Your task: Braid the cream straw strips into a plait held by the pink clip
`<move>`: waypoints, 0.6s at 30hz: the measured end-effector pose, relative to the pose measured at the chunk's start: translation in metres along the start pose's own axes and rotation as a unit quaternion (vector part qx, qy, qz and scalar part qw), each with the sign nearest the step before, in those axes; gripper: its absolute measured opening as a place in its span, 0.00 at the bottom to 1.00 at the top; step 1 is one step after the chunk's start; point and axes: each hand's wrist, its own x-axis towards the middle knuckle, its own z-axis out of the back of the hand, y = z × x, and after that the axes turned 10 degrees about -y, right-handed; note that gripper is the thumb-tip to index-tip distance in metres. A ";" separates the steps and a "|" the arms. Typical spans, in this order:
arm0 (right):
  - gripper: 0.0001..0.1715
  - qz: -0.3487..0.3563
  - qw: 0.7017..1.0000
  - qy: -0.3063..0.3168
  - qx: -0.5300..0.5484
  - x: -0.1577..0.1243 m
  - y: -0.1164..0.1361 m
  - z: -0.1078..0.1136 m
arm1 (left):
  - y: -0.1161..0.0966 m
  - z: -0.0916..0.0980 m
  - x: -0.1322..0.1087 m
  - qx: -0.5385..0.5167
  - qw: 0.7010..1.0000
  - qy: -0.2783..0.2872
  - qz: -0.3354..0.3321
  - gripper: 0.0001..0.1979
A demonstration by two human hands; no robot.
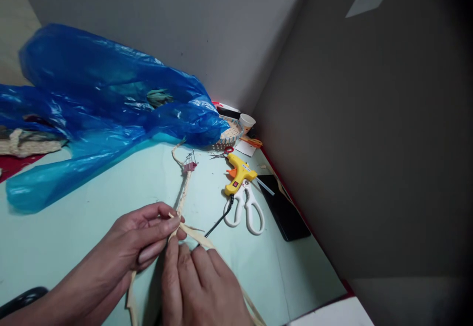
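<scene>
A pale braided cord (184,193) runs from a purple binder clip (189,167) down to my fingers. My left hand (148,235) pinches the lower end of the braid between thumb and forefinger. Close below it, my right hand (203,286) has its fingers curled together at the loose strands, back of the hand towards me. One flat pale strip (199,237) passes over the right knuckles and trails off at the lower right. Another strip (131,299) hangs below my left wrist. The right fingertips are partly hidden.
Right of the braid lie a yellow glue gun (240,173), white-handled scissors (254,212) and a black phone (284,207). A blue plastic bag (111,89) spreads across the back left. Behind are a woven basket (236,131), a cup (247,121) and small red-handled scissors (229,150).
</scene>
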 end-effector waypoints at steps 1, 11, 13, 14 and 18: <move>0.16 0.022 0.999 0.004 0.026 0.007 -0.008 0.010 | -0.001 0.001 0.000 -0.008 1.000 0.005 0.004 0.14; 0.08 -0.257 0.856 0.317 0.317 0.078 -0.058 0.028 | 0.001 0.012 0.009 0.017 0.998 0.064 -0.012 0.17; 0.09 -0.285 0.826 0.330 0.357 0.076 -0.059 0.011 | 0.002 0.013 0.011 0.039 0.997 0.068 -0.028 0.18; 0.08 -0.302 0.818 0.324 0.367 0.075 -0.058 0.005 | 0.003 0.014 0.011 0.045 0.996 0.066 -0.036 0.20; 0.10 -0.363 0.768 0.294 0.438 0.072 -0.056 -0.001 | 0.008 0.014 0.007 0.049 0.995 0.051 -0.068 0.26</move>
